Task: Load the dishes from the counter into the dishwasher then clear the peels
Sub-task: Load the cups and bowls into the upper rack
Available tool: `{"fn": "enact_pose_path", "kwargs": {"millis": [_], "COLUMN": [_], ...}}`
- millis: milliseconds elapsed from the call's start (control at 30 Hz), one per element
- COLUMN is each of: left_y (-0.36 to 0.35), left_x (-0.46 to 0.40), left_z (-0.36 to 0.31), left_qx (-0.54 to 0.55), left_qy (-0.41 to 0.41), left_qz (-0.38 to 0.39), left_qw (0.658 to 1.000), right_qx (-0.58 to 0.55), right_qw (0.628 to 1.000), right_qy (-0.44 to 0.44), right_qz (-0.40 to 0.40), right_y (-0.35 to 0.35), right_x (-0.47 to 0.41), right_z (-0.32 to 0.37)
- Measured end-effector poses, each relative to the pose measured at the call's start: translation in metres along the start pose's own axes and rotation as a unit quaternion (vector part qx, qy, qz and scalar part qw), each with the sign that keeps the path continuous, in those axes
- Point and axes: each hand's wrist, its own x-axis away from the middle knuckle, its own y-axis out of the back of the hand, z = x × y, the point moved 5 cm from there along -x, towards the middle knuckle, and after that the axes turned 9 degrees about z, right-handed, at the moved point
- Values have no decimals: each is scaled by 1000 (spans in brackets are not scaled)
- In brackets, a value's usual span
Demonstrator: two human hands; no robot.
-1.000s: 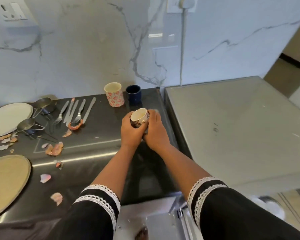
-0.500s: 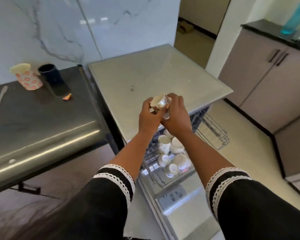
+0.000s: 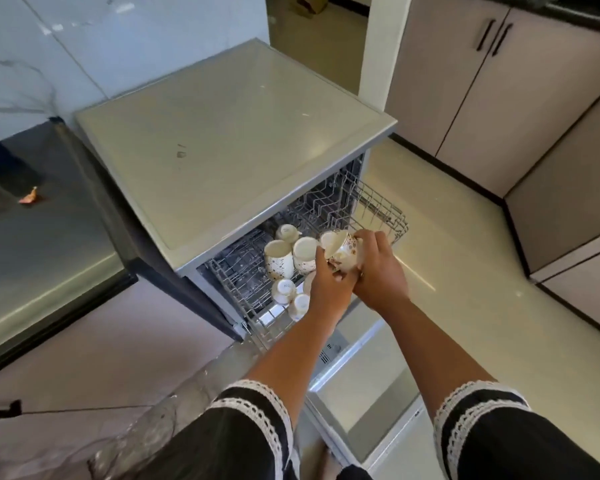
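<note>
One head-worn wide-angle camera looks steeply down and forward from above the person's chest. The forearms reach out from the bottom edge, close to the lens. The open dishwasher (image 3: 236, 161) and its pulled-out rack (image 3: 378, 209) fill the middle, the tabletop (image 3: 42, 237) lies left, cabinets (image 3: 482, 81) right.

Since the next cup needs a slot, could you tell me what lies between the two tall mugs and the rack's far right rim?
In the head view, the tilted cup held by both hands, left hand and right hand, sits there above the rack; beyond it, bare wire.
</note>
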Motion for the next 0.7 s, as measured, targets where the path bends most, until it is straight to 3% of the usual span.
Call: {"fn": "enact_pose_path", "kwargs": {"millis": [333,500,700], "left_y": [-25,-32,0], "left_x": [-35,-62,-125], "left_z": [33,33,27], "left_qx": [-4,-10,-48], "left_qy": [0,-5,-5], "left_qz": [-17,14,-3], "left_qw": [1000,1000,999], "right_qx": [-60,-54,-71], "right_qw": [993,991,990], "right_qy": [-96,-122,-116], "right_qz": [-27,-22,-22], "right_y": [-24,-35,-61], "right_x": [-2,-34,-102], "right_z": [-54,-78,-82]}}
